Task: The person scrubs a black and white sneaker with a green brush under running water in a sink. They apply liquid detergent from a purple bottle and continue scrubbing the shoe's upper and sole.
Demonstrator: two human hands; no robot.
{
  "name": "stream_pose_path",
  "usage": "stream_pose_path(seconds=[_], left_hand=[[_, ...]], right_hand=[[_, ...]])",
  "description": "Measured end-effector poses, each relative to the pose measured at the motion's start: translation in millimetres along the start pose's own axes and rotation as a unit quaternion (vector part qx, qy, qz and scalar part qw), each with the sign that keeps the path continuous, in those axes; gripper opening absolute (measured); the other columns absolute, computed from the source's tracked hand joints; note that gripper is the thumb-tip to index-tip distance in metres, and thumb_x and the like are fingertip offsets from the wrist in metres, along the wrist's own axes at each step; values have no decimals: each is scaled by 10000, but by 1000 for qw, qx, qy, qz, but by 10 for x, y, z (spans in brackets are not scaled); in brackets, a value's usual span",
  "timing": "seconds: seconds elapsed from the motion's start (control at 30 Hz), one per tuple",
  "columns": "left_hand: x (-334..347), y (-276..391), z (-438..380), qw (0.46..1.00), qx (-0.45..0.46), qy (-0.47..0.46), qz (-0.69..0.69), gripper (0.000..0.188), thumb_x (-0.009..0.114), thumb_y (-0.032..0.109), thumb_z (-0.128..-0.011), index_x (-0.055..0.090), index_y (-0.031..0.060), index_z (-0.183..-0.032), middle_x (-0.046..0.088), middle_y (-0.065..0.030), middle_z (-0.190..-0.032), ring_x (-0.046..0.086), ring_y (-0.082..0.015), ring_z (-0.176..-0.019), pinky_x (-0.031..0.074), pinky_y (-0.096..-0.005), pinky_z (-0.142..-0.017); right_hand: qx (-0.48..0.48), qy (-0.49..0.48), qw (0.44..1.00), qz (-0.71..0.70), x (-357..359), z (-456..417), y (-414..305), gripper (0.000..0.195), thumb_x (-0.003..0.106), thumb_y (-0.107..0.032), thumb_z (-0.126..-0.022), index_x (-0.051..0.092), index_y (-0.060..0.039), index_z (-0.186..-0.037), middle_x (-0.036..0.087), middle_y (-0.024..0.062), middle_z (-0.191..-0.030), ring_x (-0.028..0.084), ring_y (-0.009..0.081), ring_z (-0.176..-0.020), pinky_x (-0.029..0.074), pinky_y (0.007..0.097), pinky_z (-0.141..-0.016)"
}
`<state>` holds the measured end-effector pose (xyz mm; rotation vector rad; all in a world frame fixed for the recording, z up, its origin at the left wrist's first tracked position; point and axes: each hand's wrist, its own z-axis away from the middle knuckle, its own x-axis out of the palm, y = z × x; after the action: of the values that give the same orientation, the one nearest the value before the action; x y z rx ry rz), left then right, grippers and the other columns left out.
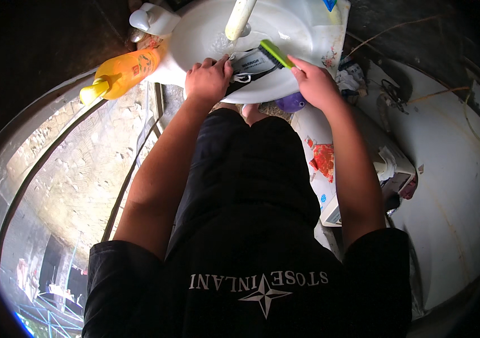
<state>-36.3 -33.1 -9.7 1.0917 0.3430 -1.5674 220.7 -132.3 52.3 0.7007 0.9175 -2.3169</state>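
A dark canvas shoe (244, 85) with white laces and a pale printed insole lies tilted in the white washbasin (193, 25). My left hand (209, 79) grips the shoe at its left end, by the laces. In my right hand (315, 82) is a green scrubbing brush (274, 51), held by its handle, its dark bristles at the right end of the shoe's opening. Above the shoe the pale faucet spout (240, 21) reaches over the basin, with what looks like rippling water beneath it.
An orange liquid bottle (126, 72) with a yellow cap stands left of the basin, near a white pump bottle (154, 19). A blue object (329, 4) sits at the back right rim. Below the basin are a purple round object (291, 102) and a white appliance or box (328, 203).
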Motion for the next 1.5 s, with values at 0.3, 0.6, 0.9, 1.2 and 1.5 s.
stream_pose_path(seconds=[0.3, 0.6, 0.9, 1.2, 1.5], left_hand=[[-74, -15, -259, 984, -66, -160, 47, 792, 393, 782, -945, 595, 196, -1438, 593, -196, -1406, 538, -381, -1343, 422, -501, -1119], [-355, 240, -59, 978, -5, -175, -114, 991, 842, 556, -642, 490, 99, -1446, 541, -233, -1391, 551, -428, -1297, 467, -492, -1082], [-653, 563, 202, 925, -36, -37, -377, 921, 815, 403, -727, 456, 87, -1515, 556, -149, -1358, 543, -356, -1229, 435, -545, -980], [-706, 969, 187, 801, -100, -72, -586, 442, 542, 239, -997, 599, 73, -1402, 586, -176, -1331, 550, -412, -1196, 437, -598, -895], [-556, 542, 221, 924, 2, 21, -382, 601, 723, 333, -845, 579, 71, -1366, 591, -102, -1254, 557, -301, -1154, 441, -529, -930]], right_hand=[[43, 38, 986, -155, 532, -324, 160, 513, 612, -473, -1004, 639, -61, -1309, 730, 210, -1091, 707, 344, -1024, 536, 416, -906], [72, -29, 956, -284, 942, -377, -190, 559, 621, -586, -967, 693, -50, -1110, 677, 83, -851, 658, 241, -760, 519, 375, -682], [91, -210, 762, -606, 773, -184, -573, 315, 728, -361, -979, 513, -182, -833, 346, -119, -626, 264, 17, -487, 201, 240, -450], [88, -264, 610, -742, 972, -144, -748, 324, 743, -224, -949, 474, -172, -777, 298, -101, -605, 260, 46, -460, 232, 258, -446], [108, -263, 670, -686, 807, -246, -371, 140, 706, -245, -989, 626, -138, -944, 277, -113, -614, 235, 37, -481, 200, 236, -462]])
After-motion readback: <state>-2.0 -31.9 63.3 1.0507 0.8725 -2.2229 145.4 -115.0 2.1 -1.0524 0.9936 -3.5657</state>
